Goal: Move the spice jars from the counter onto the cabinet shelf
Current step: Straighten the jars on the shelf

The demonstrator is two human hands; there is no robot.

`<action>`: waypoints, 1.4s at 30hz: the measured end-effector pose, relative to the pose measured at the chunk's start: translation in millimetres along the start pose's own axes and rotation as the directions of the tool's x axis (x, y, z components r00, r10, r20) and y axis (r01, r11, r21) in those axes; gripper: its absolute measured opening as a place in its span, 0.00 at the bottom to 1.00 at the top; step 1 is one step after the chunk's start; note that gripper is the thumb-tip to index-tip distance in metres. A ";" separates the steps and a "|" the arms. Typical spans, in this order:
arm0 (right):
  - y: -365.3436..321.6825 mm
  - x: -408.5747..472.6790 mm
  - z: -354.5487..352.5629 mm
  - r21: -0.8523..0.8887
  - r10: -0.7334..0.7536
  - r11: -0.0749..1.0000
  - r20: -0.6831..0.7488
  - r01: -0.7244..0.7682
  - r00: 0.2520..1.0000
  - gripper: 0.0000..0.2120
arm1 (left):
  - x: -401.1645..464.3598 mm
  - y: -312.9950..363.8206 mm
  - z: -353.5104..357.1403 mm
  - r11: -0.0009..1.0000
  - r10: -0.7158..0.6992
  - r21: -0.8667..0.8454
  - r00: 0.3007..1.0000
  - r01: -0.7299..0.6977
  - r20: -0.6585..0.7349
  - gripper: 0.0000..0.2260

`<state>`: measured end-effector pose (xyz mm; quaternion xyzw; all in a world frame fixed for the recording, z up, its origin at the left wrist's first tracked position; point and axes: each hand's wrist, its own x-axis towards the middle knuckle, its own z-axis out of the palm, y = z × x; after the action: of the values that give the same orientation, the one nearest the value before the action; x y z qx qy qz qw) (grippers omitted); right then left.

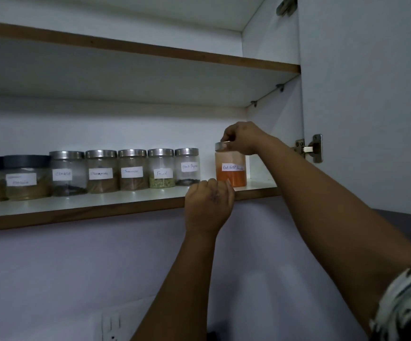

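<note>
Right hand [242, 139] pinching lid of red chilli jar [230, 168]; left hand [208, 200], curled empty, resting at shelf [101, 205] edge, 7 o'clock. Sliding toward 9 o'clock, keeping upright.

Colours: white cabinet, brown edging, silver & dark lids.
Shelf [116, 196] white on top w/ brown wood-tone front edge; upper shelf [150, 51] same brown edge. Door [366, 94] pale grey-white, hinge [310, 148] silver. Chilli jar [230, 172]: orange-red powder, orange haze on glass above it, silver lid, white label w/ dark writing. Pepper jar [187, 167]: clear, black bits at bottom, silver lid, white label. Fennel jar [161, 168]: pale green seeds, silver lid. Next three jars left: brownish or dark contents, silver lids, white labels. Two leftmost jars: dark grey lids, yellow-brown contents. Wall [76, 279] pale lilac-grey. Sleeve [406, 303] white w/ dark stripe pattern.
</note>
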<state>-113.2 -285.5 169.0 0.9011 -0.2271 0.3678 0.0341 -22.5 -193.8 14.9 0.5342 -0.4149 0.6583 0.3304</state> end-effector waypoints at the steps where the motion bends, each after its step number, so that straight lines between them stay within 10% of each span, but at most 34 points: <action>1: 0.5 7.7 8.5 -0.055 -0.003 0.998 0.006 0.003 1.000 0.13 | -0.8 -0.6 0.8 1.000 0.016 0.008 1.000 -0.016 -0.008 0.15; 34: 37.1 86.7 102.5 0.281 0.018 0.959 0.043 -0.029 0.999 0.15 | -7.0 -6.7 11.5 0.995 0.074 0.070 0.994 -0.069 -0.077 0.14; 42: 30.8 68.8 85.7 0.453 0.171 0.892 -0.347 0.005 0.922 0.21 | -5.4 -10.0 11.8 0.993 0.097 0.070 0.995 -0.094 -0.036 0.13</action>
<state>-28.0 -359.1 150.1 0.7862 -0.1651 0.5774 -0.1460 -7.5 -200.1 12.5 0.5115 -0.4108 0.6975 0.2883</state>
